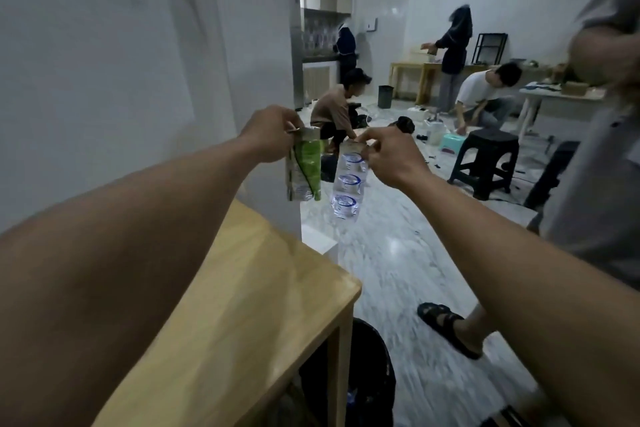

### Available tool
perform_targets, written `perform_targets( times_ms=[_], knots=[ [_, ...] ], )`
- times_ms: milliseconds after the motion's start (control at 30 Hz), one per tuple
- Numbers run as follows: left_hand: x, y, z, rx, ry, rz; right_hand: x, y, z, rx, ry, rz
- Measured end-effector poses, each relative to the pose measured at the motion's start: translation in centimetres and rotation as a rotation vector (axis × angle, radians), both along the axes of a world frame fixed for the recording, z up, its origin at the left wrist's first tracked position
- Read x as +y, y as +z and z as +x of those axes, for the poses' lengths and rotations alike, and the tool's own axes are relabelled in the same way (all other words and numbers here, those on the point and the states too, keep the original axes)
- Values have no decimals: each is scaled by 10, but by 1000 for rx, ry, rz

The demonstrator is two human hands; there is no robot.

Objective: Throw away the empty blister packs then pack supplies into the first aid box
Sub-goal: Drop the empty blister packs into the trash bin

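My left hand [272, 133] pinches the top edge of a green and silver blister pack [304, 166], which hangs straight down. My right hand [388, 158] pinches the top of a clear blister pack [347, 189] with blue-ringed pockets, also hanging down. Both arms are stretched forward, and the two packs dangle side by side past the far corner of the wooden table [249, 295]. A black bin [370, 374] stands on the floor beside the table's right edge, low in the frame and well nearer to me than the packs. No first aid box is in view.
A person in grey stands close on the right, with a sandalled foot [446, 326] on the marble floor. A black stool [485, 163] stands further back. Several people crouch or stand at the far end among scattered items. A white wall is on the left.
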State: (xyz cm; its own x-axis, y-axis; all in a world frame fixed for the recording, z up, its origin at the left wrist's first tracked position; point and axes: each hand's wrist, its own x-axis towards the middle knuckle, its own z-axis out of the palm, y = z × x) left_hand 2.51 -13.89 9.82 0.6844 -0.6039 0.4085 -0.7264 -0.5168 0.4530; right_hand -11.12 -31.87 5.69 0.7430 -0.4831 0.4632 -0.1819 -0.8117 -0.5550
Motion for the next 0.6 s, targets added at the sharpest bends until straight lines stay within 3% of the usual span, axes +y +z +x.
perform_targets(
  times_ms=[267, 600],
  knots=[
    [-57, -54, 28, -10, -92, 146, -47, -73, 15, 102, -56, 28],
    [-106, -126, 49, -26, -166, 470, -67, -194, 17, 285, -87, 187]
  ],
)
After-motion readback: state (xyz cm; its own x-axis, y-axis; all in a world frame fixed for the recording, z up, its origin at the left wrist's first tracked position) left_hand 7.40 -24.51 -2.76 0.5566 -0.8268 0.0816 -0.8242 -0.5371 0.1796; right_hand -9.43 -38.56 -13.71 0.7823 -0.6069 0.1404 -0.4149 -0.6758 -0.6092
